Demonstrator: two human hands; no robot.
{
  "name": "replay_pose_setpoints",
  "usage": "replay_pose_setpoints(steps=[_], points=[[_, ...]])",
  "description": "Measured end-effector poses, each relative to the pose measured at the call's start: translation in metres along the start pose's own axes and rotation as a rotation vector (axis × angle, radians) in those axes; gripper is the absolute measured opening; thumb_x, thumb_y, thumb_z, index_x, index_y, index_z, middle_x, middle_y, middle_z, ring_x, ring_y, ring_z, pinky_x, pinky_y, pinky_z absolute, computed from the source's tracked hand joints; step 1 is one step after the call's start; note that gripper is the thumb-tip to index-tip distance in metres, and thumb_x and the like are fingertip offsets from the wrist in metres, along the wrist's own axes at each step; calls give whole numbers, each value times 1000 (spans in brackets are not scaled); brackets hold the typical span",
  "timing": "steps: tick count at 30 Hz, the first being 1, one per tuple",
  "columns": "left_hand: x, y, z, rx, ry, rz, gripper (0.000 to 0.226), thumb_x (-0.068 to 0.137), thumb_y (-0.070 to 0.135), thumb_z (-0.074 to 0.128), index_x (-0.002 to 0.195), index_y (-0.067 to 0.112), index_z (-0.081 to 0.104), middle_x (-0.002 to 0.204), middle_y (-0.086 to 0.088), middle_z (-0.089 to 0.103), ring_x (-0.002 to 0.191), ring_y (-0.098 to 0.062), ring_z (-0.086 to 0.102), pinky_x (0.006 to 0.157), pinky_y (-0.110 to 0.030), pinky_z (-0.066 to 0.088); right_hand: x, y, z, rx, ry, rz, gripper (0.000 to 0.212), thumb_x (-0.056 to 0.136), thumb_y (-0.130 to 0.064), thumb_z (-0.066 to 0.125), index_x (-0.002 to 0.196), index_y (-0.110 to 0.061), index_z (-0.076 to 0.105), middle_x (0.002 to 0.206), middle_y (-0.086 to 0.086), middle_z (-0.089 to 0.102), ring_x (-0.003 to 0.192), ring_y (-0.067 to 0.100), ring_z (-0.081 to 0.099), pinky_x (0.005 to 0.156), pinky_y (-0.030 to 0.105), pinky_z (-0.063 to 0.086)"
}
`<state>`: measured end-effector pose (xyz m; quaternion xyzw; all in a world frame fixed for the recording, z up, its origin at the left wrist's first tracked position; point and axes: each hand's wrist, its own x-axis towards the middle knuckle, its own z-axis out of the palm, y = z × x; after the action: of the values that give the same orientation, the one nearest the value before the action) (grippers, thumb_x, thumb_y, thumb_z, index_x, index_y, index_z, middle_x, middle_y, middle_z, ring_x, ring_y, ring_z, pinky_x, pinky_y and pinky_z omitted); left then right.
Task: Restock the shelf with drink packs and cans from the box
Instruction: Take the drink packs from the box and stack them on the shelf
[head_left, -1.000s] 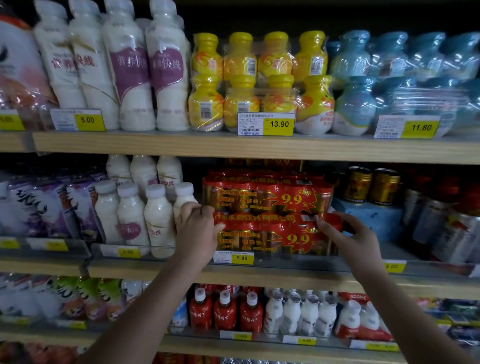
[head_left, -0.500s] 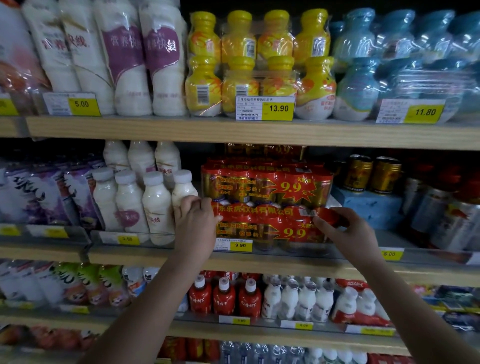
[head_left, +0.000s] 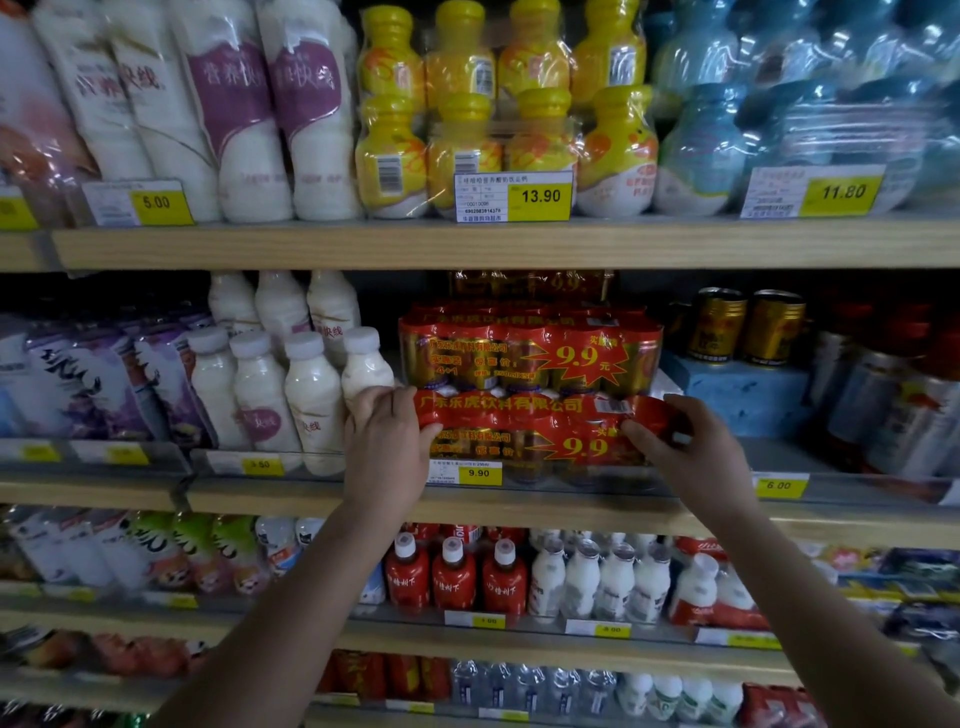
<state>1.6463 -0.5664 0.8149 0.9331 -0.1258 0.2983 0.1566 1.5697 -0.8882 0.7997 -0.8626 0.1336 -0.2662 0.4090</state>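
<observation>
A red shrink-wrapped pack of cans (head_left: 530, 431) marked 9.9 lies at the front of the middle shelf (head_left: 519, 506). My left hand (head_left: 387, 439) grips its left end and my right hand (head_left: 685, 441) grips its right end. A second identical red pack (head_left: 530, 353) sits stacked on top of it, slightly further back. A third pack shows dimly behind them. The box is out of view.
Small white milk bottles (head_left: 280, 389) stand just left of the packs, touching my left hand. Gold cans (head_left: 748, 325) on a blue block are to the right. Yellow bottle packs (head_left: 498, 109) fill the upper shelf; red and white bottles (head_left: 519, 577) line the lower one.
The view has tilted slightly down. Both hands stay on the ends of the lower red pack, which has settled a little further into the shelf.
</observation>
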Motion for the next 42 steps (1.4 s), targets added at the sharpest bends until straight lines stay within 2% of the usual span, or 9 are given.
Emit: replay_pose_setpoints(steps=[5,12,19,25,30,34,38,40,42], points=[[-8,1,-5,-8,2,24,64,84,41,72,132,3,55,117,-12,68,127,-30,43,105,-40,42,-7,4,-2,10,11,-25,82,79,-62,76,144,-20,49,134,3,63,119,22,63,96,45,56],[-28,-7,-25,-121,12,54,63,82,39,72,134,7,55,120,-10,66,128,-31,41,102,-44,45,-35,-6,-8,-28,69,-53,67,86,-49,77,139,-17,53,132,3,62,120,23,60,92,37,50],[-72,-47,-41,-224,38,64,57,90,41,68,134,7,55,123,-12,62,123,-32,46,102,-44,44,-103,-14,2,-17,60,-13,63,85,-46,81,137,-19,57,128,-2,65,114,16,63,90,41,57],[-128,-97,-35,-248,-71,96,55,91,46,60,131,8,57,121,-9,62,121,-31,45,98,-42,44,-192,-5,55,5,-56,89,66,85,-37,83,141,-15,56,127,-3,65,114,13,64,85,22,49],[-185,-127,-12,-226,-235,85,54,92,44,65,133,11,54,123,-7,60,121,-29,49,99,-36,41,-260,22,95,-2,-165,187,63,83,-35,84,137,-16,59,124,-1,68,112,14,66,94,37,56],[-238,-144,15,-200,-323,81,56,88,44,70,131,11,57,121,-7,62,121,-29,51,102,-37,42,-299,52,124,-4,-250,257,64,78,-49,83,133,-22,62,120,-4,70,110,14,68,94,41,57],[-295,-157,54,-188,-448,8,54,85,39,73,126,7,60,112,-12,64,111,-35,54,94,-43,48,-330,97,152,-35,-349,304,55,82,-27,87,131,-23,63,116,-7,70,102,5,69,93,42,58],[-324,-164,75,-190,-532,-28,55,84,40,73,126,8,58,116,-11,63,114,-35,54,96,-44,48,-345,121,166,-24,-370,333,50,82,-22,87,125,-30,63,109,-16,69,95,-7,67,92,40,58],[-353,-172,96,-178,-600,-59,54,84,41,73,125,9,58,118,-9,62,115,-34,53,97,-42,46,-363,147,182,-15,-403,377,48,82,-20,87,117,-41,60,108,-15,69,95,-9,66,92,40,57]])
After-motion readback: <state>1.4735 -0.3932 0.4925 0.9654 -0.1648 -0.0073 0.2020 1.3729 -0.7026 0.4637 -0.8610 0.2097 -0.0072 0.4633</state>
